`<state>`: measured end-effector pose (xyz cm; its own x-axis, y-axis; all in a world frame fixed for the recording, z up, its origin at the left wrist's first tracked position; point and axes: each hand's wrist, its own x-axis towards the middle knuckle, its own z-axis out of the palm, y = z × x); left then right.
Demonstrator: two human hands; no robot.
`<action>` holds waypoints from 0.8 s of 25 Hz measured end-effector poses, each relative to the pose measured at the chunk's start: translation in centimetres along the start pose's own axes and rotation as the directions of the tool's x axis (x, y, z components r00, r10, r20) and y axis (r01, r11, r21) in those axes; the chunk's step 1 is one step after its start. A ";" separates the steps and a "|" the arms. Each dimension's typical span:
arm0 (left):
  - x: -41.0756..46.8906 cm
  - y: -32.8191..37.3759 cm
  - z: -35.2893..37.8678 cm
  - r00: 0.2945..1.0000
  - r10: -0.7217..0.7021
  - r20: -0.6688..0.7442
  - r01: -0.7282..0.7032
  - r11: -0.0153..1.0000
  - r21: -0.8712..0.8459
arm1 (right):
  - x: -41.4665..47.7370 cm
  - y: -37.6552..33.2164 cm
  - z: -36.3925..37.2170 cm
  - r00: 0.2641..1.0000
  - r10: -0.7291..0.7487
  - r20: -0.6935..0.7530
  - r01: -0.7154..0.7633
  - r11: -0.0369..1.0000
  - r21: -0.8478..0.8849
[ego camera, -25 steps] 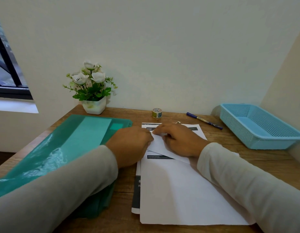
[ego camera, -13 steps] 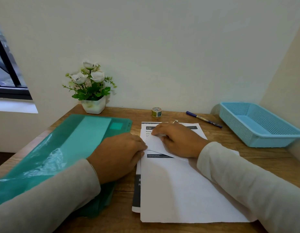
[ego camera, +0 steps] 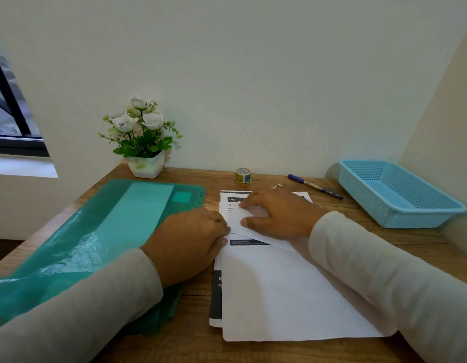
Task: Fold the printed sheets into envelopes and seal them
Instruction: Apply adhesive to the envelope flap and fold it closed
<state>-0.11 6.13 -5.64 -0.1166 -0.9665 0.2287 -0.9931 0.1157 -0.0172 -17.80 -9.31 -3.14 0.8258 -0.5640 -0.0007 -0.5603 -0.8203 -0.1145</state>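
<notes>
Right hand (ego camera: pixel 277 216) is laid flat, fingers spread, pressed on a folded-down flap (ego camera: pixel 249 218) of the top sheet (ego camera: pixel 292 297). Left hand (ego camera: pixel 190 239) is set against that sheet's left edge, fingers bent; pinch or press cannot be told. Sheet is found under and below both hands, on other printed sheets (ego camera: pixel 216 297).

Progress is judged early: first fold being creased, no envelope formed, nothing sealed.

Paper: thin, white, matte, dark printed bands. Tape roll (ego camera: pixel 243 175) is noted just beyond the right hand; pen (ego camera: pixel 315 186) further right; blue perforated basket (ego camera: pixel 400 210) well right. Glossy translucent green folder (ego camera: pixel 122 226) is seen under the left forearm. Desk (ego camera: pixel 410 247): wood-grained.
</notes>
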 end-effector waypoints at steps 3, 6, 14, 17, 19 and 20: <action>-0.3 0.0 0.0 0.999 0.009 -0.048 -0.011 0.999 -0.031 | -2.1 1.2 -1.7 0.981 0.170 0.096 -0.165 0.984 -0.061; -0.5 -0.1 0.2 0.996 0.001 -0.093 -0.007 0.998 -0.065 | -3.4 2.3 -2.9 0.945 0.273 0.178 -0.275 0.961 -0.015; -0.8 -0.2 0.7 0.990 -0.067 -0.122 0.042 0.981 -0.191 | -3.0 2.9 -3.0 0.991 0.131 0.034 -0.135 0.980 0.149; -0.6 -0.4 -0.1 0.974 -0.157 -0.165 0.074 0.905 -0.419 | -3.0 3.4 -3.7 0.994 0.049 -0.098 -0.010 0.932 0.362; -0.5 -0.4 -1.1 0.949 -0.243 -0.201 0.063 0.770 -0.635 | -3.3 3.1 -4.4 0.992 -0.007 -0.124 0.075 0.831 0.551; -0.5 -0.3 -1.7 0.937 -0.278 -0.211 0.046 0.699 -0.714 | -3.4 2.6 -4.5 0.992 -0.033 -0.121 0.100 0.788 0.607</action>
<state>0.22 6.96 -4.08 0.1686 -0.8894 0.4248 -0.6926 0.1998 0.6931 -22.36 -10.00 1.05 0.8299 -0.5441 0.1236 -0.3199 -0.6455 -0.6936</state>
